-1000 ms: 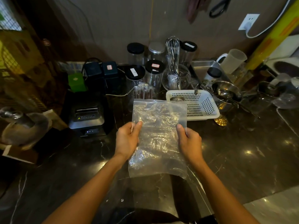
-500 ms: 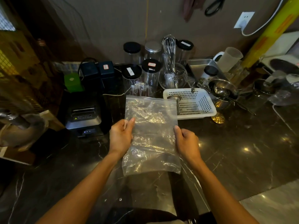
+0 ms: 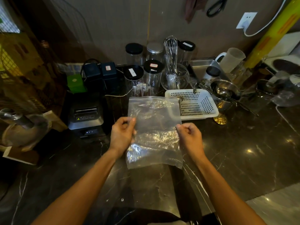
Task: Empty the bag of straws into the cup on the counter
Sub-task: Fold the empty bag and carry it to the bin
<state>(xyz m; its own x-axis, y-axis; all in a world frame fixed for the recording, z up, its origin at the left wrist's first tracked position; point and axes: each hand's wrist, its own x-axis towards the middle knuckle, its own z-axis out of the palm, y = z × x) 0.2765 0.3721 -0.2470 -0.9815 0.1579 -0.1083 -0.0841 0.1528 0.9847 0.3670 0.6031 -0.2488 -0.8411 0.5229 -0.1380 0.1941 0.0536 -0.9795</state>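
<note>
Head view looked down on a dark, glossy marble-patterned tabletop (image 3: 243, 151), where both bare hands held a clear, crinkled plastic bag (image 3: 154, 132) upright in front of the body. Left hand (image 3: 122, 135) pinched the bag's edge at 9 o'clock, its fingers (image 3: 131, 121) curled round the plastic with the thumb in front; right hand (image 3: 190, 138) pinched the opposite edge at 3 o'clock, its fingers (image 3: 180, 127) likewise closed on the film. The bag hung flat between them, its top edge level, and looked see-through with nothing plain inside it. Just beyond the bag's top edge, at 12 o'clock, stood a clear plastic cup (image 3: 142, 91) with thin straws (image 3: 140, 88) upright in it, partly hidden by glare. At 1 o'clock from the bag lay a white perforated plastic basket (image 3: 199, 103), its near-left corner seen through the film. Behind the cup stood clear jars with black lids (image 3: 152, 73), and a steel whisk (image 3: 171, 52) rose out of a round glass bowl (image 3: 176, 77). At 10 o'clock sat a black and silver receipt printer (image 3: 86, 117), with a small green box (image 3: 75, 82) beyond it. At 2 o'clock a nest of steel bowls and strainers (image 3: 224, 93) crowded the tabletop.
</note>
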